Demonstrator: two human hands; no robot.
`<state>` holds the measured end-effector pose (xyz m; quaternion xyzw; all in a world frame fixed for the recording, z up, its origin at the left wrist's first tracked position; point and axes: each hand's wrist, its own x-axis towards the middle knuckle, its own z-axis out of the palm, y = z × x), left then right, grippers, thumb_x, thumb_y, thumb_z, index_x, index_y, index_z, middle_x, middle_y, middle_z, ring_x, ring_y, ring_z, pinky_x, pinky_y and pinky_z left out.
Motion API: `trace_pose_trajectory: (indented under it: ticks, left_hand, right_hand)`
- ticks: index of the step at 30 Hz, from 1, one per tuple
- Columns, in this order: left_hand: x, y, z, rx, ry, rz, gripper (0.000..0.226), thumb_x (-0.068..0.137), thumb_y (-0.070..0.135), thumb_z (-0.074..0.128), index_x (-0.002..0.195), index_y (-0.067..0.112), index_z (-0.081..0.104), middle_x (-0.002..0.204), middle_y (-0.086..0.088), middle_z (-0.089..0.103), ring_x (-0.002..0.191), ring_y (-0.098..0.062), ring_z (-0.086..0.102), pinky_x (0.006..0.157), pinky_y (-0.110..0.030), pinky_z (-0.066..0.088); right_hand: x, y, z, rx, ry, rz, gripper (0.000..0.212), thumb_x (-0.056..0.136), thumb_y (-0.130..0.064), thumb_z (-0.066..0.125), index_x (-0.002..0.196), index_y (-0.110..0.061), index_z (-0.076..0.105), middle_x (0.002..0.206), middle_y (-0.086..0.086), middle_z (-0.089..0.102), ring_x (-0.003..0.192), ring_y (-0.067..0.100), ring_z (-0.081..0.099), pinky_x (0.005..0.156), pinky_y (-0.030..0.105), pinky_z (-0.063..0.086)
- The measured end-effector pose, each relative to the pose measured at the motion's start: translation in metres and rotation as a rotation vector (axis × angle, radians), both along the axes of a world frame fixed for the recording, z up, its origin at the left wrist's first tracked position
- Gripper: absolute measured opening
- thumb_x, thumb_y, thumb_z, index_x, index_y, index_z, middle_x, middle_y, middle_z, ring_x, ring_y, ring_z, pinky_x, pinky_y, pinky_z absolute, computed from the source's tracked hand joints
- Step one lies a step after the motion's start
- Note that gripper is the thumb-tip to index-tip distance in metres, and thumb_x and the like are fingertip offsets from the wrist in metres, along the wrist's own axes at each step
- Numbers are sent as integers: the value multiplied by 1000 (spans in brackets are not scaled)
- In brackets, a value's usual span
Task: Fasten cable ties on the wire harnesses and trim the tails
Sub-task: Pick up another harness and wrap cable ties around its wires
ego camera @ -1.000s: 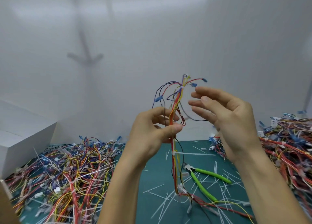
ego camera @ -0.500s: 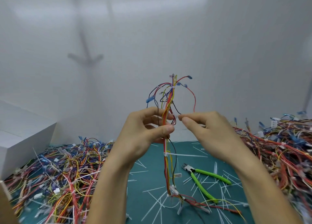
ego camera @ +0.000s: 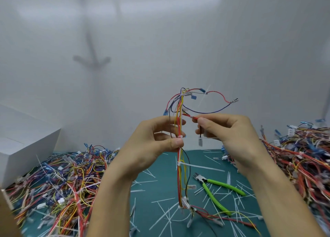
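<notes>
While the wire harness (ego camera: 180,158) hangs upright above the green mat (ego camera: 160,192), the left hand (ego camera: 159,138) pinches its bundle at a cable tie (ego camera: 180,136); the right hand (ego camera: 226,129) pinches a red branch wire (ego camera: 193,117) just beside.

Strip of green mat (ego camera: 164,192) left open between two wire heaps, left heap (ego camera: 59,183) spread up to the white box (ego camera: 26,144), right heap (ego camera: 303,158) piled higher, cutters (ego camera: 223,185) and cut tie tails (ego camera: 163,200) scattered over the strip, harness (ego camera: 180,176) hung down through its middle, air above kept free up to the white wall (ego camera: 160,40).
</notes>
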<state>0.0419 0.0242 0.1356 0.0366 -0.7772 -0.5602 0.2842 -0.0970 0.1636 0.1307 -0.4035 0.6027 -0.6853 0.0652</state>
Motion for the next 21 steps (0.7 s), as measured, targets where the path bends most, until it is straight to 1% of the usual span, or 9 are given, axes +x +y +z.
trace_pose_trajectory:
  ticks: [3,7,9,11,14,17,19,21]
  left_hand:
    - [-2,-2,-2,-4,4,12,31,83,-1,73,109,14,70,92,0,74,81,-16,72,71,-22,57]
    - [-3,-2,-3,-17,26,39,30,85,-2,71,110,16,70,97,-4,74,85,-20,73,76,-28,59]
    - [-5,-2,-3,-6,57,71,32,85,-3,70,111,16,69,98,-7,73,83,-19,73,74,-26,58]
    - [-6,-1,-3,21,101,107,32,85,-5,69,110,15,70,97,-8,73,81,-17,73,72,-24,58]
    - [-9,0,-4,79,177,173,32,84,-6,70,109,14,70,95,-8,74,78,-17,73,68,-22,58]
    - [-11,-1,-5,134,244,234,30,83,-7,71,107,11,70,89,-6,74,74,-17,72,66,-21,57]
    - [-12,-1,-6,153,276,263,28,83,-7,71,103,13,71,87,-4,73,71,-14,72,66,-21,57]
    - [-14,-1,-6,160,296,286,28,83,-7,71,100,15,71,86,-3,73,69,-12,71,66,-22,57]
  right_hand:
    - [0,0,0,10,-8,-2,11,89,-19,71,89,-26,79,82,-1,78,80,12,73,75,21,58]
    - [2,1,2,13,2,2,15,91,-18,68,88,-29,79,83,-4,78,82,11,73,79,27,57]
    - [3,1,3,20,8,16,21,94,-15,65,90,-30,79,88,-7,78,87,10,72,81,30,57]
    - [4,1,3,27,9,14,23,96,-14,62,94,-29,78,92,-8,78,92,8,72,81,30,57]
    - [2,3,4,14,4,-27,18,95,-16,62,98,-26,77,92,-8,77,91,5,70,73,22,60]
    - [1,3,4,7,-1,-71,10,93,-20,65,93,-23,75,86,-6,75,79,5,69,63,18,56]
    - [2,3,4,25,-13,-61,8,93,-23,66,93,-19,73,82,-3,75,69,8,69,58,19,55]
    - [5,4,5,49,-63,0,10,94,-25,65,97,-16,68,80,0,76,67,16,73,58,24,57]
